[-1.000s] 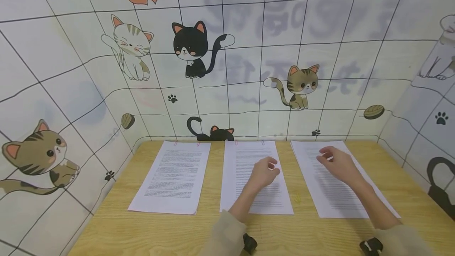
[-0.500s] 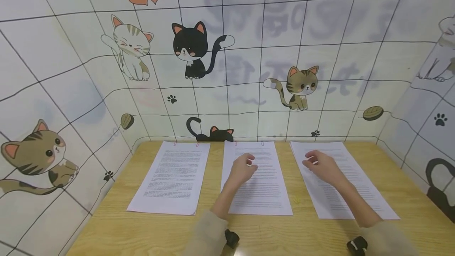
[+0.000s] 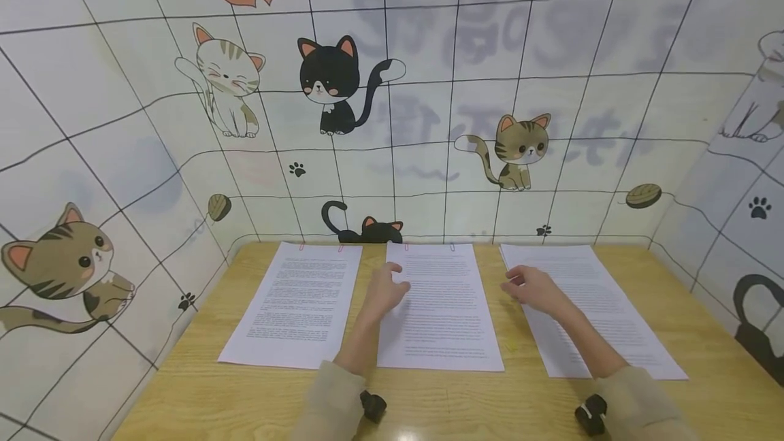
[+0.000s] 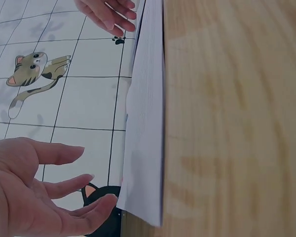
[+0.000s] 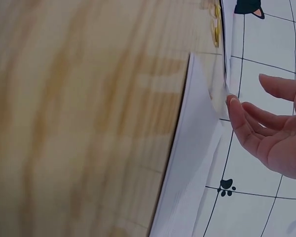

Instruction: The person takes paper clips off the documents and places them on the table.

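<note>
My left hand (image 3: 384,289) hovers over the upper left edge of the middle paper stack (image 3: 447,325), which carries a red paper clip (image 3: 407,247) and a bluish one (image 3: 452,247) at its top. Its fingers are spread and loosely bent, with nothing between them in the left wrist view. Over the left edge of the right paper stack (image 3: 612,332), my right hand (image 3: 534,289) hangs with relaxed fingers and holds nothing. Between these two stacks lie small yellow paper clips (image 5: 217,24), very faint in the head view.
A third printed stack (image 3: 294,312) lies at the left, with two reddish paper clips (image 3: 301,247) along its top. The wooden table (image 3: 465,400) meets a cat-patterned wall covering (image 3: 422,169) behind the papers and at both sides.
Both hands have moved left, the left one from the middle of the centre stack to its left edge, the right one towards the gap between the stacks. The papers have stayed put.
</note>
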{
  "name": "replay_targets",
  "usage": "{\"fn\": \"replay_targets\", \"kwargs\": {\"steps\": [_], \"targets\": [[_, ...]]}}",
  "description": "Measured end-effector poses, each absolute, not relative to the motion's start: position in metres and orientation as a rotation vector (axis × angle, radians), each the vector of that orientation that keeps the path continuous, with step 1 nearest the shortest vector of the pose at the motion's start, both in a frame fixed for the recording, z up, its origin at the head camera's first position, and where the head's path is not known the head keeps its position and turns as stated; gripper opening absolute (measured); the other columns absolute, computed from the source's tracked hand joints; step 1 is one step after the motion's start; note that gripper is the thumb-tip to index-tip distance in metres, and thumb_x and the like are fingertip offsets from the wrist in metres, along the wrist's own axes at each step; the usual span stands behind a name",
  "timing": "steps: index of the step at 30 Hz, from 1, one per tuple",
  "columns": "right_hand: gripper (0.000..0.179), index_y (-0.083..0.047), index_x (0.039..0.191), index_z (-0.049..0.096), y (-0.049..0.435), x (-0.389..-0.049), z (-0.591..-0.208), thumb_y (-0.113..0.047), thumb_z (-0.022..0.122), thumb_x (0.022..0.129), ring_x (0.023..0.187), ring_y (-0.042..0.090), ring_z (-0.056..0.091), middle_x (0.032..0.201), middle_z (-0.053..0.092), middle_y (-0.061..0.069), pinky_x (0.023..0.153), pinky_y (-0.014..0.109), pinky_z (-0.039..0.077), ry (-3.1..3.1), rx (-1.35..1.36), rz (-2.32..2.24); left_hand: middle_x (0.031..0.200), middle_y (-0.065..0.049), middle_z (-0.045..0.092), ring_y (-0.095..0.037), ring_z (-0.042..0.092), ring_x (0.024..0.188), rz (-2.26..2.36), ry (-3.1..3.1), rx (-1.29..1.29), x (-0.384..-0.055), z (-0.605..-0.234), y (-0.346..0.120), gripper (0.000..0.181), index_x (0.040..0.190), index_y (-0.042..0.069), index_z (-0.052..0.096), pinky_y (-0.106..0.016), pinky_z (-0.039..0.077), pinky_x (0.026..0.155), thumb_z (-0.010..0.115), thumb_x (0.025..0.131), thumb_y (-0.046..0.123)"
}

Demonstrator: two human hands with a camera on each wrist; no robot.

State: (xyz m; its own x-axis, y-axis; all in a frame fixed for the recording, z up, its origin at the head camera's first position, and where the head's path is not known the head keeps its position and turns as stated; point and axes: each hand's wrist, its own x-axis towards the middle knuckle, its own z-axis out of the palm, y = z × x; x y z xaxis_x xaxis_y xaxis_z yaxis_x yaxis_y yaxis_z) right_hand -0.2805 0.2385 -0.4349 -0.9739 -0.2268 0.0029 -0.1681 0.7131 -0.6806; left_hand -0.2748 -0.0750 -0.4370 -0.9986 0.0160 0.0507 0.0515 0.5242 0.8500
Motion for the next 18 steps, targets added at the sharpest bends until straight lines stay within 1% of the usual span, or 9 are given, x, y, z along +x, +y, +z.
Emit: {"fn": "replay_targets", "kwargs": {"steps": [4,6,11,16,18], "targets": [[0.043,0.019,0.121,0.055,0.231,-0.282,-0.437,-0.015,0.064,0.096,0.082,0.027,0.068,0.103,0.067,0.024,0.071,0.038,0.056,2.824,-0.339,-1.116,0.135,-0.032,0.053,-0.040,0.057,0.113,-1.511,-2.730,-0.005,-0.276,-0.439,-0.084,0.044,0.131,-0.008,0.055,-0.051,0.050,0.090,0.067,0.090,0.005],[0.042,0.019,0.121,0.055,0.227,-0.282,-0.438,-0.014,0.063,0.096,0.082,0.027,0.068,0.103,0.067,0.023,0.072,0.038,0.056,2.798,-0.326,-1.131,0.134,-0.032,0.054,-0.040,0.058,0.112,-1.472,-2.751,0.021,-0.277,-0.440,-0.087,0.046,0.131,-0.009,0.054,-0.050,0.051,0.089,0.067,0.090,0.006],[0.044,0.022,0.124,0.052,0.218,-0.285,-0.441,-0.011,0.062,0.097,0.083,0.027,0.068,0.105,0.067,0.024,0.073,0.039,0.058,2.715,-0.297,-1.212,0.127,-0.031,0.058,-0.041,0.060,0.113,-1.414,-2.807,0.069,-0.280,-0.440,-0.094,0.049,0.133,-0.009,0.053,-0.050,0.051,0.092,0.069,0.090,0.008],[0.048,0.024,0.127,0.049,0.209,-0.286,-0.441,-0.011,0.063,0.097,0.081,0.024,0.067,0.102,0.067,0.023,0.073,0.039,0.057,2.694,-0.270,-1.237,0.125,-0.029,0.060,-0.037,0.060,0.102,-1.464,-2.786,0.044,-0.288,-0.443,-0.100,0.055,0.133,-0.012,0.052,-0.046,0.050,0.086,0.071,0.084,0.005],[0.049,0.024,0.127,0.049,0.207,-0.286,-0.439,-0.011,0.063,0.096,0.079,0.023,0.067,0.098,0.068,0.020,0.073,0.038,0.057,2.701,-0.249,-1.223,0.129,-0.030,0.058,-0.038,0.059,0.102,-1.497,-2.781,0.047,-0.290,-0.444,-0.101,0.057,0.135,-0.012,0.050,-0.046,0.050,0.087,0.071,0.084,0.004]]}}
